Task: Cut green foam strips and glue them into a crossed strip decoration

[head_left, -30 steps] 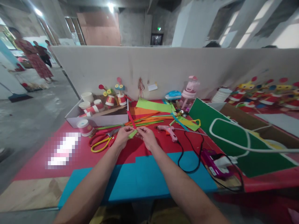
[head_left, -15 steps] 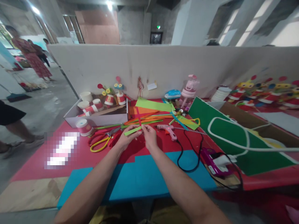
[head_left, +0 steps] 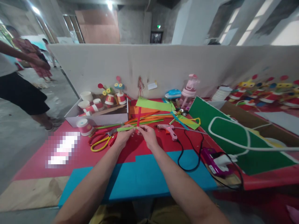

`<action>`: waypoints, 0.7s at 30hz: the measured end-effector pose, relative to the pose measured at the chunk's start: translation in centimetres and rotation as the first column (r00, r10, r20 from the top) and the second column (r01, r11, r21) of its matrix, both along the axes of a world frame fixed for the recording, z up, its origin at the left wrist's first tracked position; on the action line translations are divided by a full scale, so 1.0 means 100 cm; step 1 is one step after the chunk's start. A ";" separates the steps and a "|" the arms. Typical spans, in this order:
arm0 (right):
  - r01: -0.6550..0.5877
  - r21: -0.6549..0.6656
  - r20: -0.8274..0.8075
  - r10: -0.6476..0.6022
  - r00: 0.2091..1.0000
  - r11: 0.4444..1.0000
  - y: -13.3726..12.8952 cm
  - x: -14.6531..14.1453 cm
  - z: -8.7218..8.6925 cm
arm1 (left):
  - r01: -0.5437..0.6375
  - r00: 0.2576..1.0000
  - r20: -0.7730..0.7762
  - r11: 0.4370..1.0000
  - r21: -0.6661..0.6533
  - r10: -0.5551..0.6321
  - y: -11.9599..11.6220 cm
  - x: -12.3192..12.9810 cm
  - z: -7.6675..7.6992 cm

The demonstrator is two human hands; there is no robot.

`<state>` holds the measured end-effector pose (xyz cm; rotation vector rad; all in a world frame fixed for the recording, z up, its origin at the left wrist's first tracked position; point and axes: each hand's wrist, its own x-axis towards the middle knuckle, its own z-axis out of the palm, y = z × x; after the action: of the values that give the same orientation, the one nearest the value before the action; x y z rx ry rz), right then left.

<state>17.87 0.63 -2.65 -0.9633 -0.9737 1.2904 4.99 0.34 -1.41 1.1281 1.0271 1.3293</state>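
Note:
Between my two hands, a green paper strip [head_left: 126, 128] and a red paper strip [head_left: 139, 116] meet at a right angle. My left hand [head_left: 125, 137] pinches the green strip, which points left. At the corner where the strips meet, the fingertips of my right hand [head_left: 147, 135] are closed on the red strip, which stands up away from me. Beside my left hand lie scissors [head_left: 102, 143] with yellow and red handles. A pink glue gun [head_left: 169, 130] rests to the right of my right hand.
A white box [head_left: 100, 119] of paper cups and cup figures stands at left, a paper cup [head_left: 84, 127] before it. Colored paper strips [head_left: 149, 116] lie behind my hands. Blue sheets [head_left: 149, 174] cover the front. At right are a purple power strip [head_left: 216, 163] and green board [head_left: 224, 133].
The green strip has turned from slanted to nearly level, and the red strip now stands straighter. My hands have shifted slightly left. A person at far left has come further into view.

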 end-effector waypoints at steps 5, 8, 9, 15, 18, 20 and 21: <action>0.004 0.001 0.039 -0.004 0.999 1.000 -0.001 0.000 -0.002 | -0.017 0.998 -0.056 0.999 0.045 0.019 0.001 -0.002 -0.001; -0.006 0.029 0.051 0.004 0.999 1.000 0.000 0.000 -0.003 | -0.008 0.999 -0.050 0.998 0.057 0.011 0.002 -0.003 -0.002; -0.012 0.040 0.052 0.010 0.999 0.999 0.000 0.000 -0.003 | 0.009 0.999 -0.033 0.999 0.051 -0.007 0.002 -0.003 -0.002; -0.073 0.027 0.055 0.071 0.996 0.997 0.001 0.002 -0.002 | 0.007 0.999 -0.034 0.999 0.044 -0.006 0.003 -0.005 -0.003; -0.087 0.028 0.072 0.085 0.994 0.996 0.001 0.003 0.000 | -0.001 0.998 -0.062 0.999 0.042 0.004 0.004 -0.005 -0.003; -0.088 0.043 0.080 0.085 0.993 0.995 0.001 0.004 0.001 | 0.038 0.999 -0.027 0.999 0.021 -0.037 0.004 -0.005 -0.003; -0.093 0.045 0.079 0.089 0.993 0.995 0.001 0.005 0.001 | 0.063 0.998 0.001 0.998 0.002 -0.063 0.004 -0.005 -0.003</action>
<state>18.39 0.70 -2.57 -0.9459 -1.1148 1.3073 4.45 0.70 -1.75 1.1524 0.9816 1.2808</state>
